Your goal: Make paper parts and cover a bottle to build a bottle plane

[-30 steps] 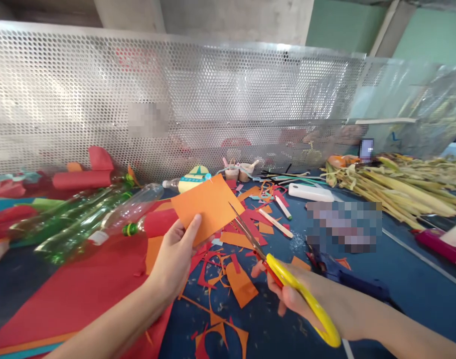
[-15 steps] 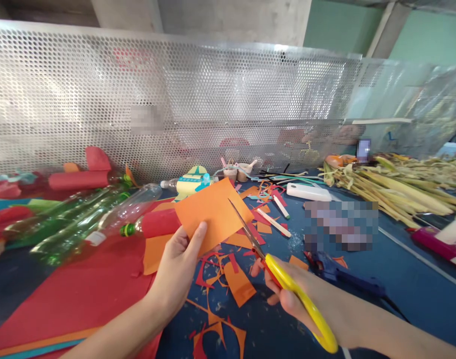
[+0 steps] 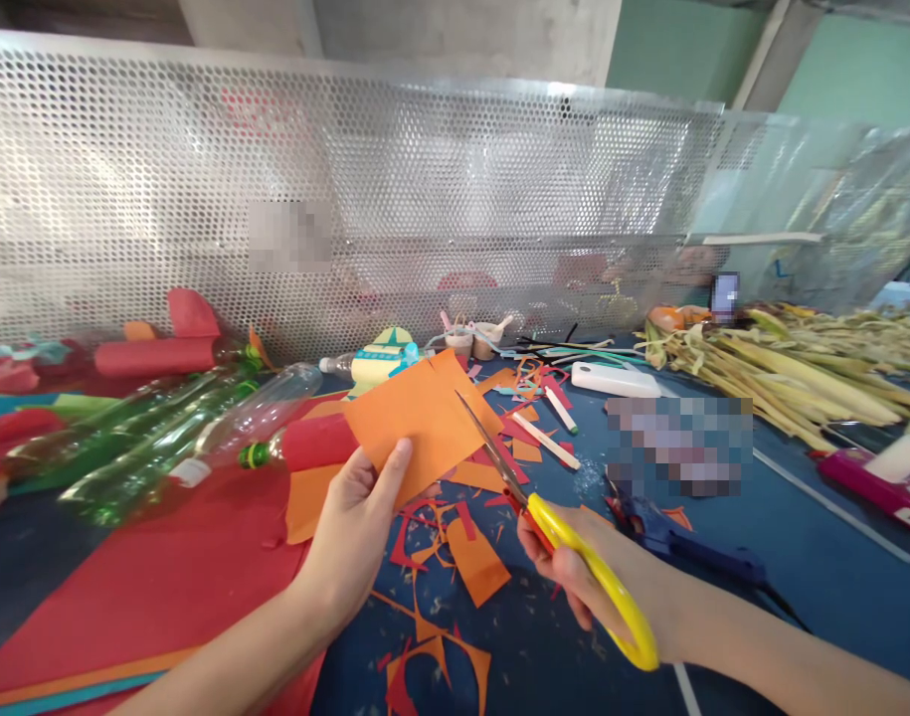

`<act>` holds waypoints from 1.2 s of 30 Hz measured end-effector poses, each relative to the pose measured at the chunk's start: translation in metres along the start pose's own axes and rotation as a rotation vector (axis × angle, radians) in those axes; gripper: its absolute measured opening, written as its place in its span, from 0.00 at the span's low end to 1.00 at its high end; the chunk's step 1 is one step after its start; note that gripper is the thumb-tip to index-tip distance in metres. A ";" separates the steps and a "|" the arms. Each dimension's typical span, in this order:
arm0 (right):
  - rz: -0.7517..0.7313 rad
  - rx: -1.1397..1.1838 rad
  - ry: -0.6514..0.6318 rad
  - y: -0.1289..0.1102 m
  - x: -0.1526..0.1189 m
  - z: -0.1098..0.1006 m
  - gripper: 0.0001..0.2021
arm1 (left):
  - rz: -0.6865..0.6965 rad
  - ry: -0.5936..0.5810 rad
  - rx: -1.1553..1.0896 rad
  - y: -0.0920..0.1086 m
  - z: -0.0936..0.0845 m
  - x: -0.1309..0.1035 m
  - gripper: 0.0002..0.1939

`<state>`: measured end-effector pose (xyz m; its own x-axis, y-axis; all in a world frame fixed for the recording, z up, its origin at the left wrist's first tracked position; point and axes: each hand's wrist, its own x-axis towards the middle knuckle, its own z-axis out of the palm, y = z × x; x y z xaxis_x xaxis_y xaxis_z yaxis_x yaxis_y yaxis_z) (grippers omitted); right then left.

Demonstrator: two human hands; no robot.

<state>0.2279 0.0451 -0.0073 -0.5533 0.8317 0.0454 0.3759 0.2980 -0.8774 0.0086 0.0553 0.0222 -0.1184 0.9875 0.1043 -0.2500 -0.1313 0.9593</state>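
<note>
An orange paper sheet (image 3: 417, 413) is pinched between the thumb and fingers of my left hand (image 3: 365, 507), raised above the table. My right hand (image 3: 596, 562) grips scissors (image 3: 593, 567) with yellow and red handles. Their blades lie at the sheet's right part, where a cut line runs in from the top edge. Orange and red paper scraps (image 3: 476, 562) are scattered on the blue table below both hands. Beneath my left forearm lies a large red sheet (image 3: 163, 587).
Plastic bottles (image 3: 156, 438) lie at left, some wrapped in red. A blue glue gun (image 3: 693, 547), a white tool (image 3: 615, 380), markers (image 3: 546, 442) and dried husks (image 3: 790, 378) are at right. Behind stands a perforated metal panel (image 3: 425, 179).
The orange sheet has shifted slightly left and now shows a slit near its top edge. The scissors' yellow handle has swung a little up and left with my right hand.
</note>
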 end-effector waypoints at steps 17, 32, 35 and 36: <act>0.102 0.080 -0.098 -0.001 0.004 -0.002 0.33 | -0.028 0.033 -0.025 -0.006 0.001 0.005 0.22; -0.074 -0.001 -0.101 -0.019 -0.004 -0.012 0.33 | 0.004 -0.068 0.031 -0.008 0.003 -0.005 0.20; -0.079 -0.033 -0.110 -0.017 -0.004 -0.014 0.33 | 0.040 -0.086 0.075 -0.008 0.003 -0.008 0.19; -0.079 -0.038 -0.110 -0.017 -0.004 -0.015 0.33 | 0.055 -0.090 0.087 -0.007 0.003 -0.009 0.19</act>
<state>0.2345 0.0433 0.0146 -0.6597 0.7492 0.0590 0.3548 0.3797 -0.8544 0.0139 0.0479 0.0156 -0.0423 0.9834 0.1764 -0.1603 -0.1809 0.9703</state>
